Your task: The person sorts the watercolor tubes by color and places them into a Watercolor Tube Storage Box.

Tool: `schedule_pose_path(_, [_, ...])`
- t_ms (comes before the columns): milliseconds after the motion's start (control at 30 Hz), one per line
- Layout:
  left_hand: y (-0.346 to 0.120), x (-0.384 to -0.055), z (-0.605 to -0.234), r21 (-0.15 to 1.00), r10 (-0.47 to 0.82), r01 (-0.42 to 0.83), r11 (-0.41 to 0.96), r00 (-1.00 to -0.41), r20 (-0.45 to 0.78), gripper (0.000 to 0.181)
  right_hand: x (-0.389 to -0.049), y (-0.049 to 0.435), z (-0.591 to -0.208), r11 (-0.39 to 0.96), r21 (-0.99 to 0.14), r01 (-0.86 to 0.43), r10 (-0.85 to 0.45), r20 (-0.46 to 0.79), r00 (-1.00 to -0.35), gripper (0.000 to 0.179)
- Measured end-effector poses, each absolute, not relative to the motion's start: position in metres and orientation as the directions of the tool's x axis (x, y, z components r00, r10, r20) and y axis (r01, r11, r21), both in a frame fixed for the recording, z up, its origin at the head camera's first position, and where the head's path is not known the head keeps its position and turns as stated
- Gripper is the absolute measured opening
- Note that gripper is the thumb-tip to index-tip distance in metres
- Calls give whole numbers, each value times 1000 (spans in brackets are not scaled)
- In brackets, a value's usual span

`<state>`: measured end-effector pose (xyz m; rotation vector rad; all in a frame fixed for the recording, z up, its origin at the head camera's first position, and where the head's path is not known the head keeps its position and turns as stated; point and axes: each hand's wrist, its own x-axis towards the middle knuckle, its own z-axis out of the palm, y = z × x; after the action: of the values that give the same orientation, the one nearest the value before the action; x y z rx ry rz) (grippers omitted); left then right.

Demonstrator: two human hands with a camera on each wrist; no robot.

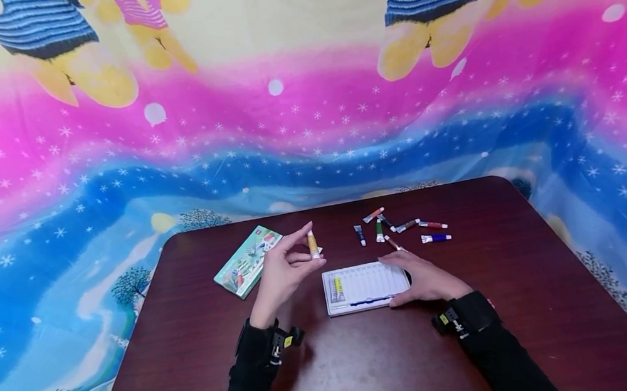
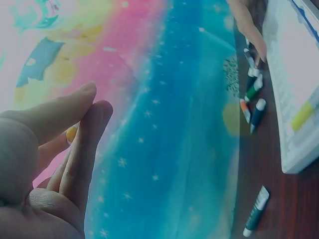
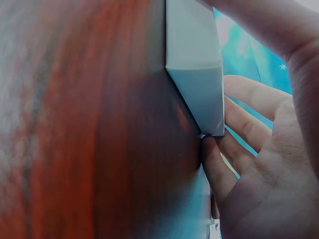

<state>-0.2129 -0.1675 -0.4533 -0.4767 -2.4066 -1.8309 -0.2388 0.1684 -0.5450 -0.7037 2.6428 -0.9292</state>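
My left hand (image 1: pixel 282 273) is raised over the table, pinching a small ochre-yellow paint tube (image 1: pixel 312 244) upright between thumb and fingertips. In the left wrist view the fingers mostly hide that tube. With thumb at the front and fingers at the back, my right hand (image 1: pixel 430 277) grips the right end of a white plastic tray (image 1: pixel 364 282). The right wrist view shows the tray's side wall (image 3: pixel 197 97) against those fingers. At the tray's left end lie a yellow paint tube (image 1: pixel 339 289) and a silvery one beside it. A thin blue paintbrush (image 1: pixel 371 300) lies along its front.
Several loose paint tubes, among them a green one (image 1: pixel 379 231), a red one (image 1: pixel 433 225) and a blue one (image 1: pixel 435 238), lie behind the tray. A green illustrated box (image 1: pixel 249 261) rests left, partly behind my left hand. Patterned cloth (image 1: pixel 306 120) hangs past the table's far edge.
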Motion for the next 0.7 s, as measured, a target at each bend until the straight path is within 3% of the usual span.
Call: schedule_pose_path(700, [-163,-204,-439,960,160,231,160,-966,206,67,-238,170,-544,668,-634,-389,-535,-45,-844,100])
